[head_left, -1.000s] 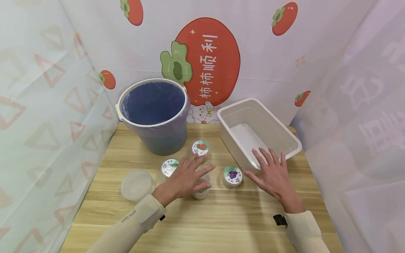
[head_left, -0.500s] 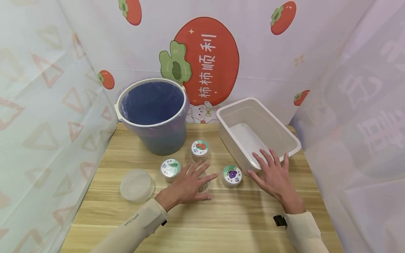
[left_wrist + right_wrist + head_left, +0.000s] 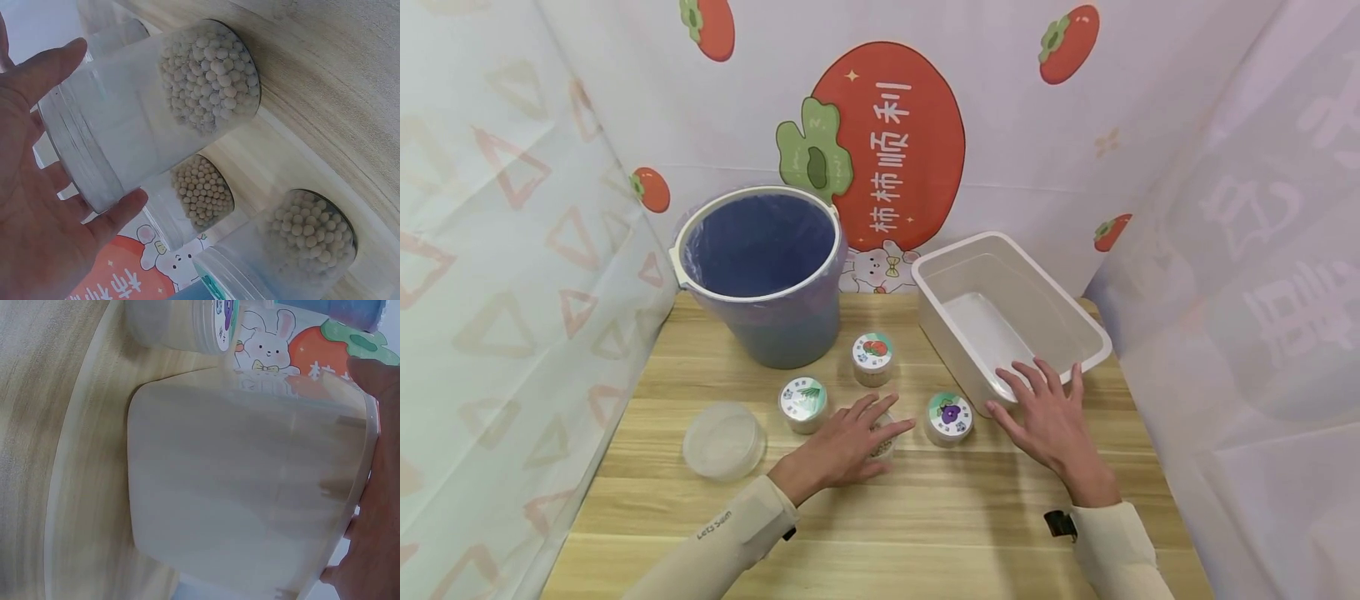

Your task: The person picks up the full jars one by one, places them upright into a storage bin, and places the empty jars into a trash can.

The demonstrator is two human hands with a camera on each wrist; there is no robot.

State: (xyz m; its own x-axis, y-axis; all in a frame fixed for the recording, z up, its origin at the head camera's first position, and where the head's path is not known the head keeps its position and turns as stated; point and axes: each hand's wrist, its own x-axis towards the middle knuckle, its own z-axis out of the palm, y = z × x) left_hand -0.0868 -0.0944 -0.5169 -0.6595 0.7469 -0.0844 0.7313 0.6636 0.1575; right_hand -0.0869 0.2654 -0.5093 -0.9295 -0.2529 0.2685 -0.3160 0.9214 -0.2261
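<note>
My left hand (image 3: 842, 446) is around the top of a clear jar of small beige beads (image 3: 209, 75). In the left wrist view its thumb and fingers lie along opposite sides of the jar's upper end. Three more jars stand close by: one with a tomato label (image 3: 872, 357), one with a green-leaf label (image 3: 803, 404), and one with a purple label (image 3: 949, 418). My right hand (image 3: 1045, 421) lies at the near rim of a white rectangular bin (image 3: 936, 333); its relaxed fingers reach over the rim, with the thumb outside the near corner.
A blue bucket (image 3: 782, 333) with a clear bag lining stands at the back left. Left of the jars sits a low translucent round container (image 3: 722, 442). Printed cloth walls enclose the wooden table (image 3: 887, 542) on three sides.
My left hand's fingers have drawn in from a wide spread and come closer together about the jar, which stays in place. The right hand keeps its place at the bin's rim.
</note>
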